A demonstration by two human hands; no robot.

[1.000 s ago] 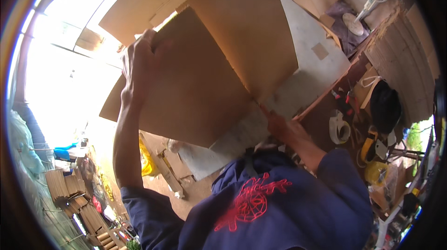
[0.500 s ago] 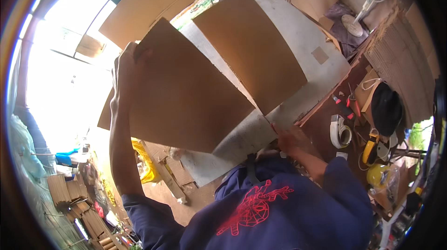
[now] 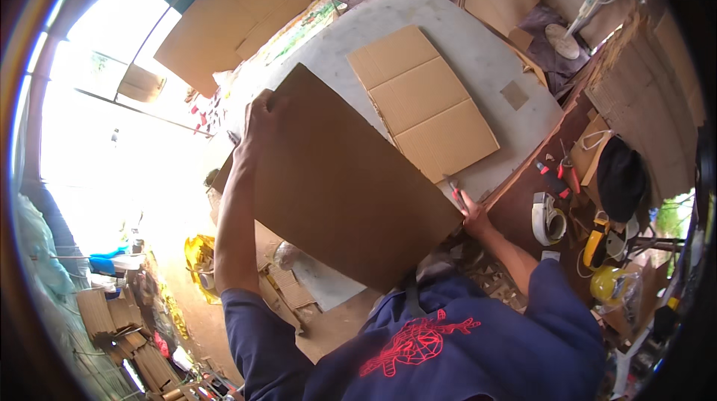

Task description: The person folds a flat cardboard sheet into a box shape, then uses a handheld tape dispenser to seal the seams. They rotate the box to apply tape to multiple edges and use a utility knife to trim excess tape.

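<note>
My left hand (image 3: 258, 121) is closed on the upper left edge of a dark-looking brown cardboard sheet (image 3: 343, 184), which is tilted up in front of me. At the lower right corner of that sheet, my right hand (image 3: 475, 219) grips a red-handled knife (image 3: 457, 193) whose grey tip points away from me. A second, lighter cardboard piece (image 3: 429, 102) with two crease lines lies flat on the grey table top (image 3: 381, 9). Its left edge is partly covered by the tilted sheet.
On the brown surface to the right are a white tape dispenser (image 3: 549, 219), red-handled pliers (image 3: 569, 174), a black cap (image 3: 622, 178) and a yellow tool (image 3: 595, 240). Cardboard panels (image 3: 246, 5) stand beyond the table. Stacked cardboard scraps (image 3: 101, 311) lie at lower left.
The lighter piece, raised beside the sheet before, now lies flat on the table. My left hand has moved right and slightly nearer with the sheet. My right hand has shifted slightly right.
</note>
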